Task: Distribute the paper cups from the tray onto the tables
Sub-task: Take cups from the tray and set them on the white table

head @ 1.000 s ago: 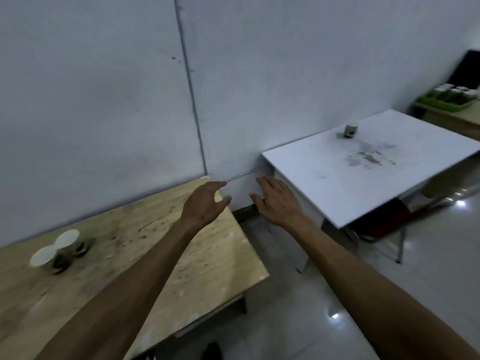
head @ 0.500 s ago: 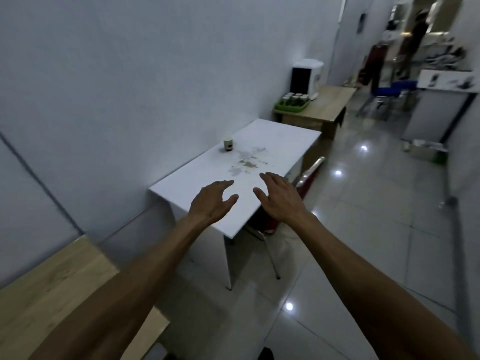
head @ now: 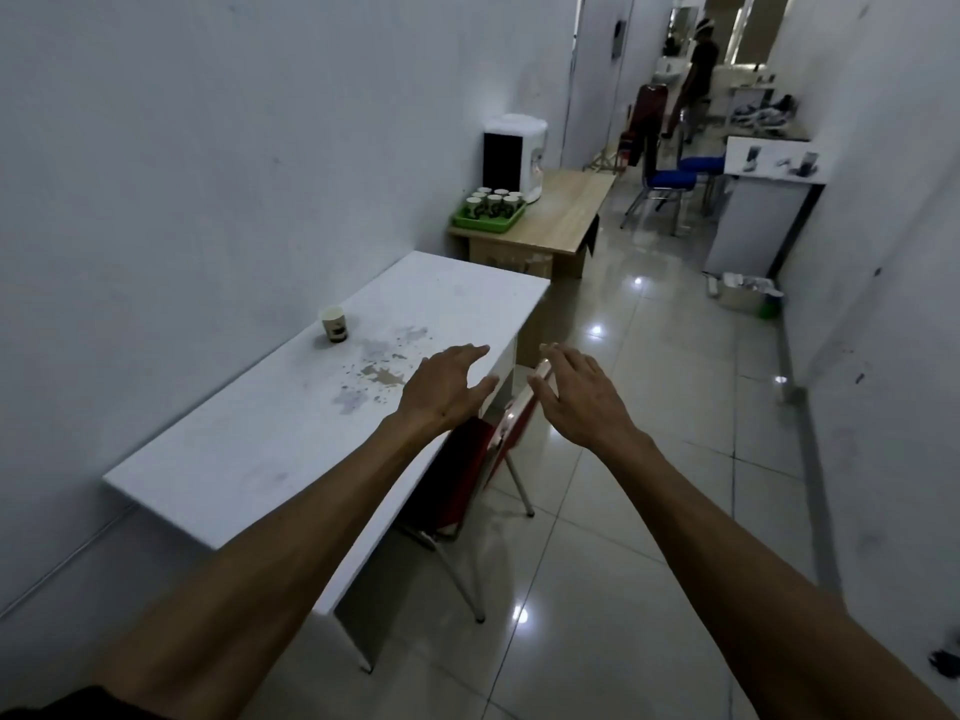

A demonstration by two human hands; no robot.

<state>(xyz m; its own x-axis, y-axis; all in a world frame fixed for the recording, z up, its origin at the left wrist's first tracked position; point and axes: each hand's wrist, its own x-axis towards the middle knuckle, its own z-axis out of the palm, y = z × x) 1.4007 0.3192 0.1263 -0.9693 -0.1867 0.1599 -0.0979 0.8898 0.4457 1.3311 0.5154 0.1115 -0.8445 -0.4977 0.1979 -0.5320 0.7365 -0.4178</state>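
Note:
A green tray [head: 485, 219] with several paper cups [head: 493, 201] stands on a wooden table [head: 563, 218] further down the corridor. One paper cup [head: 333, 324] stands alone on the white table [head: 291, 433] by the wall. My left hand [head: 444, 389] hovers over the white table's right edge, fingers relaxed, holding nothing. My right hand [head: 574, 394] is held out beside it over the floor, fingers spread, also empty.
A red folding chair [head: 511, 433] is tucked under the white table. A white water dispenser [head: 514, 155] stands behind the tray. Blue chairs [head: 670, 181], a white counter [head: 763, 200] and a person [head: 696, 80] are at the corridor's far end. Glossy tiled floor runs on the right.
The view has swung right, from the wooden table with two cups to the white table and then down the corridor. The tray now shows closer. Both hands stay held out and empty.

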